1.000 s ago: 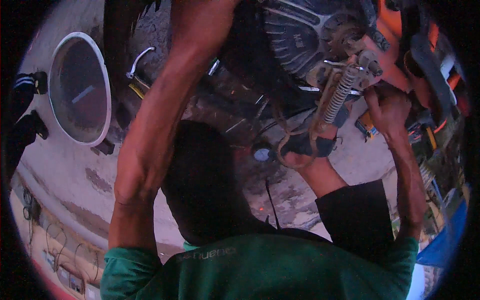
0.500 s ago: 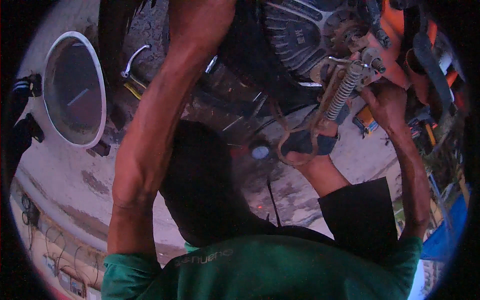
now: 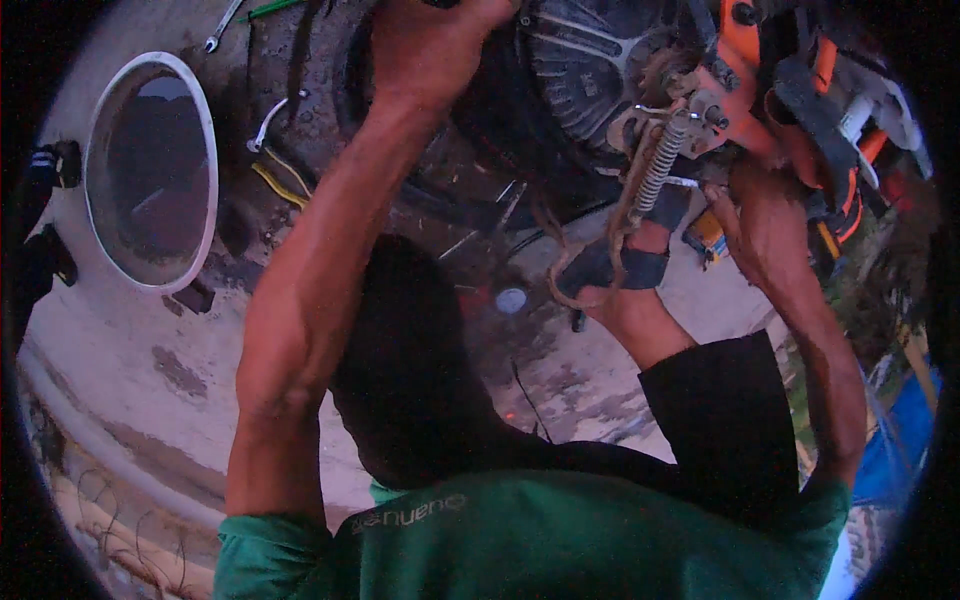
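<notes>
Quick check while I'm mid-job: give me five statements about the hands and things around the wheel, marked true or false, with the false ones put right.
1. The right hand is nearer the coil spring than the left hand is. True.
2. The round pan is at the picture's right. False: the pan is at the left.
3. The left hand is near the picture's top edge. True.
4. The yellow-handled tool lies inside the pan. False: the tool lies outside, right of it.
5. The person's shirt is green. True.

The shirt is green, the wheel hub ribbed grey, the panel orange, the tool handle yellow.
</notes>
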`<state>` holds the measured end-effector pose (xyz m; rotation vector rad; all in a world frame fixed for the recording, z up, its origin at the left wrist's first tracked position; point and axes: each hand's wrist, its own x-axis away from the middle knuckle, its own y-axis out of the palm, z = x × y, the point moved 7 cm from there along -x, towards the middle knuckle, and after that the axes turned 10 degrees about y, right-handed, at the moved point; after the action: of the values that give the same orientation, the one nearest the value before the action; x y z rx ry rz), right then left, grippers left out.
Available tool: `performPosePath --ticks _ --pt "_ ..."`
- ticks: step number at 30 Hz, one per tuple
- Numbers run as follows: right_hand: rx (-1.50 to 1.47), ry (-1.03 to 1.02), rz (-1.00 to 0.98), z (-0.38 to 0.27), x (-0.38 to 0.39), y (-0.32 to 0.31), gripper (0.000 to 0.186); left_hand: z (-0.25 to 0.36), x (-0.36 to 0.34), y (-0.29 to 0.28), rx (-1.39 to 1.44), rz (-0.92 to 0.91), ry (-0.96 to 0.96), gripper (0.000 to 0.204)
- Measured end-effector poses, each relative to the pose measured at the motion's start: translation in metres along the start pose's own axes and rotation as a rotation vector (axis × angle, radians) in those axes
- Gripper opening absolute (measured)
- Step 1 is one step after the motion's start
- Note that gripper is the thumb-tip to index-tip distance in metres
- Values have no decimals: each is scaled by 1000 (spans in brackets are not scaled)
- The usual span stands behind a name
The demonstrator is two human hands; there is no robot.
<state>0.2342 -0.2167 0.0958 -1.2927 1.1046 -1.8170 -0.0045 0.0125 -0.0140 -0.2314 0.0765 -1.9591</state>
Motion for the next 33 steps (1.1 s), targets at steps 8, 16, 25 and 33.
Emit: performPosePath --ticks 8,16,25,33 --pt "191 -18 -397 -3 3 -52 33 -11 16 3 -145 211 280 74" --pt "-157 89 -701 23 5 -41 40 -13 22 6 68 211 169 79" --pt "23 -7 -516 -3 35 -52 33 -9 31 6 139 206 128 81" --pt "-11 -29 -489 -54 43 -96 37 -16 36 4 113 297 114 79"
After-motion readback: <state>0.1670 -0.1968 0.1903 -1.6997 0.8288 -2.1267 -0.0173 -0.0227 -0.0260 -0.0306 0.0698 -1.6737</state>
